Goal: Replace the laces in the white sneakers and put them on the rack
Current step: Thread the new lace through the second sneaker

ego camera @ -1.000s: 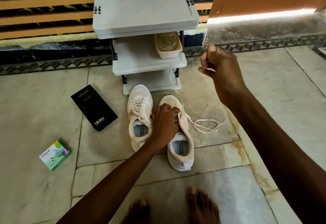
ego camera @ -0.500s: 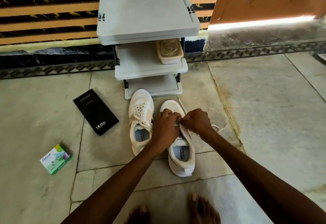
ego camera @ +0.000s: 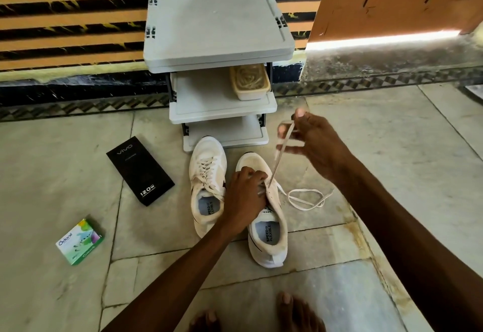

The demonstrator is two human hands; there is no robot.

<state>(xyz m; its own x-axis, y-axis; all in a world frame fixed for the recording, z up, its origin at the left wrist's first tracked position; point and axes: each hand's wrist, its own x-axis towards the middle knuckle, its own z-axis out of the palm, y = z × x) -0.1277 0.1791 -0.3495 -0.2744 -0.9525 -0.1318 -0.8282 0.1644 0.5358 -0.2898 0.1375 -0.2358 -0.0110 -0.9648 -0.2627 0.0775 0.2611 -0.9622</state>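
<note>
Tiled floor (ego camera: 52, 161) at the foot of a striped wall, seen from the head camera. A grey rack (ego camera: 217, 25) of three shelves stands against the wall, and a tub (ego camera: 249, 82) sits on its middle shelf. Two white sneakers lie side by side just in front of the rack, toes toward it and heels toward the person.

The left sneaker (ego camera: 207, 174) is fully laced and no hand touches it. The left hand (ego camera: 244, 195) curls over the eyelet area of the right sneaker (ego camera: 269, 237) and pins it to the floor. The right hand (ego camera: 311, 143) is raised above and beyond the toe and pinches the lace (ego camera: 281, 153) between thumb and forefinger, its other fingers spread. The lace runs taut and nearly straight, down and toward the person, from this hand to the eyelets beside the left hand. Its other end lies slack in a loop (ego camera: 305, 199) on the floor, right of the shoe.

A black box (ego camera: 139, 170) and a green box (ego camera: 79, 241) lie well apart to the left. The coming pull probably follows the lace's line, away from the eyelets.
</note>
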